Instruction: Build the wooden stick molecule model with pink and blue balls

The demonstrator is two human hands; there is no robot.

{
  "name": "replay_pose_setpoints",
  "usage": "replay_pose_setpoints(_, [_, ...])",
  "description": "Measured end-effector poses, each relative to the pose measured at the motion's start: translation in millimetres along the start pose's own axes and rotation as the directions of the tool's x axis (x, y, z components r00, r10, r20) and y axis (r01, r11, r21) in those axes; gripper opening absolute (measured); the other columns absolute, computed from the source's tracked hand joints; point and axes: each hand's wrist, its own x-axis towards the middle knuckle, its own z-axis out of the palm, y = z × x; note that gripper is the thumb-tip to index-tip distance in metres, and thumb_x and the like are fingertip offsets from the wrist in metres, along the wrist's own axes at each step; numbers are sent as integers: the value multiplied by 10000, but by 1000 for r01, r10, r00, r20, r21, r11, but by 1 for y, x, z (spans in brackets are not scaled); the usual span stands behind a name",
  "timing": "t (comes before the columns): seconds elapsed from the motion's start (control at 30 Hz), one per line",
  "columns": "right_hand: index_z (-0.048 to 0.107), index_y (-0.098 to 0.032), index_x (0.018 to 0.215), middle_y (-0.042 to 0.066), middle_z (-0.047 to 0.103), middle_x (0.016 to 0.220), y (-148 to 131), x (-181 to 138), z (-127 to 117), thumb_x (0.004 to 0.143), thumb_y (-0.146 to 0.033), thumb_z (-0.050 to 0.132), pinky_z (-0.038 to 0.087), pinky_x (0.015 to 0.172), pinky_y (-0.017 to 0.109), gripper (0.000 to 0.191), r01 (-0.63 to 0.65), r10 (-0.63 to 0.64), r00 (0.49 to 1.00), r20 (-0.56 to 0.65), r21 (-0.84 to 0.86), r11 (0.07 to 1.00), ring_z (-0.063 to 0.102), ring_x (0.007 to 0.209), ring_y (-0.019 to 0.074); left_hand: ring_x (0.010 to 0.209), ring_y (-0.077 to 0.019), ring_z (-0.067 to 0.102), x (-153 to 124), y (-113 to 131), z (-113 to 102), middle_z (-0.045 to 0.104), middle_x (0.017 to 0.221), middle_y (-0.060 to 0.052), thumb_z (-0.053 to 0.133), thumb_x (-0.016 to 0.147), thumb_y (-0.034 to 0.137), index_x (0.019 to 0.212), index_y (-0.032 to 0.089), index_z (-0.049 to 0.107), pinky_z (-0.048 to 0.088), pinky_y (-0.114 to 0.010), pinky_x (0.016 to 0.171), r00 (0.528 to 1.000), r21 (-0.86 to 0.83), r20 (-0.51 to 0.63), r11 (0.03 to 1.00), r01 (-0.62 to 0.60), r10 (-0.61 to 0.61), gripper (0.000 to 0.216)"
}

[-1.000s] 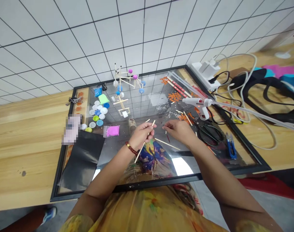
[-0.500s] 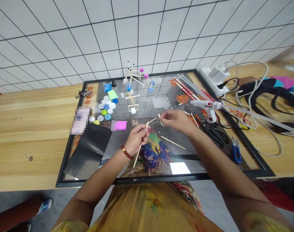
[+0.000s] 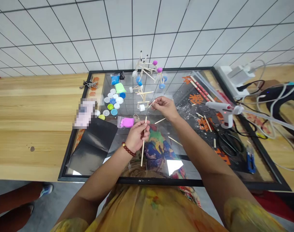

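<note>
My left hand (image 3: 138, 132) is closed round a thin wooden stick (image 3: 143, 151), which stands nearly upright in the view with its lower end toward me. Farther out, my right hand (image 3: 165, 108) pinches a short stick piece (image 3: 151, 103) between thumb and fingertips. That piece lies close to the near end of a small model (image 3: 145, 92) built of sticks, with blue and white round caps and pink balls. A white cylinder (image 3: 142, 107) sits at the model's near end. Two loose sticks lie on the glass below my right hand, one of them (image 3: 175, 141) nearer me.
A white glue gun (image 3: 224, 112), black-handled scissors (image 3: 230, 143) and blue cutters (image 3: 250, 161) lie at right. Bottle caps (image 3: 114, 112), a pink clay bag (image 3: 126, 122) and black sheets (image 3: 93, 141) are at left. A black frame edges the glass. Another person's legs show lower left.
My right hand has moved outward with its short piece, toward the model. My left hand still grips the stick, now turned more upright. The camera view has shifted slightly.
</note>
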Motion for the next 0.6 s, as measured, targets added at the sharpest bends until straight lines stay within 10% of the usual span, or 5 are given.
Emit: replay_pose_setpoints(0.6, [644,-219,789,3,681,743,7,-1,6,702,-446,737,497,661,285,261,139,-140,990,10,-215,967,589,652,128,486,-40,409,1,0,-1,499,649,24,727,735,196,897,135,595,218,-144,415,1000,-17,4,1000,14,-14,218])
